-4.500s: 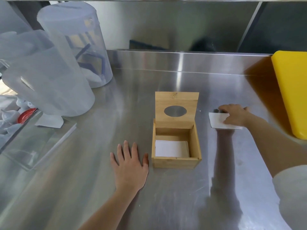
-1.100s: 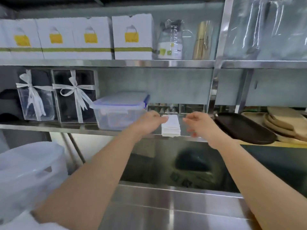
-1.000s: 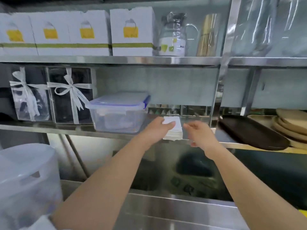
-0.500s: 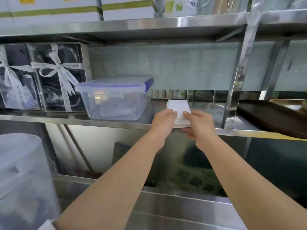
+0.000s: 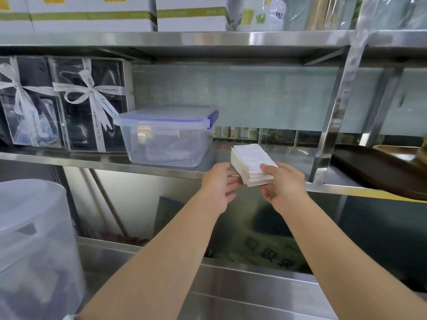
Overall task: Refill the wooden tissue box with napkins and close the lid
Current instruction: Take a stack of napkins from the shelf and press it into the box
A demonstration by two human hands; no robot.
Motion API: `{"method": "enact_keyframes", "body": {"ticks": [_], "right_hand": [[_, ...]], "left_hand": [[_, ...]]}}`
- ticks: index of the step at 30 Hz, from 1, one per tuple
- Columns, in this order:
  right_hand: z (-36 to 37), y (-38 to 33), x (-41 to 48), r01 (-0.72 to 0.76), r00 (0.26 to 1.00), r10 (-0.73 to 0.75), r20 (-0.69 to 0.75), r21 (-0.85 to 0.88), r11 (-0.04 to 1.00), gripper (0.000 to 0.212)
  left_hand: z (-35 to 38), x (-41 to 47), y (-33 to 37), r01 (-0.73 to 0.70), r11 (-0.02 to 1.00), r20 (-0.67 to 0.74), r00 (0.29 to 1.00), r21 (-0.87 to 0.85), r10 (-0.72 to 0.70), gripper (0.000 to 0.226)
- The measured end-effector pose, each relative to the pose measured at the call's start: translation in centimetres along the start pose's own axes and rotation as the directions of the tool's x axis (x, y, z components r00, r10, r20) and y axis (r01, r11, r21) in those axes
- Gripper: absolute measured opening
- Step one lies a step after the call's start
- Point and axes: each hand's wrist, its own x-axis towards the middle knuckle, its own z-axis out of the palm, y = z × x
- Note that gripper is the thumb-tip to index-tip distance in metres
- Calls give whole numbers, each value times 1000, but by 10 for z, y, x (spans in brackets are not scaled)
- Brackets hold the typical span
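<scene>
A stack of white napkins (image 5: 250, 160) sticks out over the front edge of the steel shelf (image 5: 97, 161). My right hand (image 5: 283, 184) grips the stack's near right corner, thumb on top and fingers underneath. My left hand (image 5: 219, 184) is just left of the stack with its fingers curled beneath the stack's near left edge; whether it bears the stack I cannot tell. The wooden tissue box is out of view.
A clear lidded plastic container (image 5: 166, 137) stands on the shelf left of the napkins. Two ribboned clear boxes (image 5: 90, 105) sit further left. A shelf post (image 5: 335, 112) and a dark tray (image 5: 379, 172) are to the right. A large translucent tub (image 5: 32, 245) stands at lower left.
The napkin stack has been pulled forward off the shelf edge. My right thumb now lies on top of it and my left hand has dropped to its near left side.
</scene>
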Motion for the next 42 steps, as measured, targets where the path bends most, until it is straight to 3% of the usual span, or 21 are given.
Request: {"method": "enact_keyframes", "body": {"ticks": [2,5,10,14,17,20,22,26,31,35,42], "right_hand": [[-10,-3,-6,-54,998,54,23,3,999,20],[-30,-6,-15,-146,983,147,106,-17,989,22],[-74,-8,-32,-227,913,255,318,-123,966,24],[-97,-12,-52,-156,882,256,396,-267,951,39],[-108,-19,-78,-69,868,218,446,-327,942,31],[-114,-24,-107,-59,873,206,442,-323,945,30],[-117,-24,-127,-83,890,203,408,-294,952,28],[-126,-21,-171,-166,898,257,357,-266,950,29],[-136,-4,-235,-304,880,357,315,-206,930,24],[-146,20,-277,-385,845,458,275,-281,879,49],[-151,48,-338,-406,793,510,332,-336,850,55]], "left_hand": [[-12,2,-4,217,973,98,973,-75,-209,59],[-28,5,-11,380,922,296,892,-82,-341,90],[-44,-10,-16,391,920,339,871,-38,-356,88],[-46,-34,-16,359,925,333,863,126,-380,96],[-45,-58,-15,300,902,299,870,310,-392,100],[-45,-88,-13,237,851,259,884,469,-389,91],[-44,-112,-14,186,814,238,900,551,-366,70],[-51,-164,-17,183,798,190,918,574,-347,36],[-72,-228,-26,211,794,144,926,570,-350,28],[-96,-272,-44,210,783,134,927,586,-349,38],[-133,-337,-73,222,813,97,942,538,-322,37]]}}
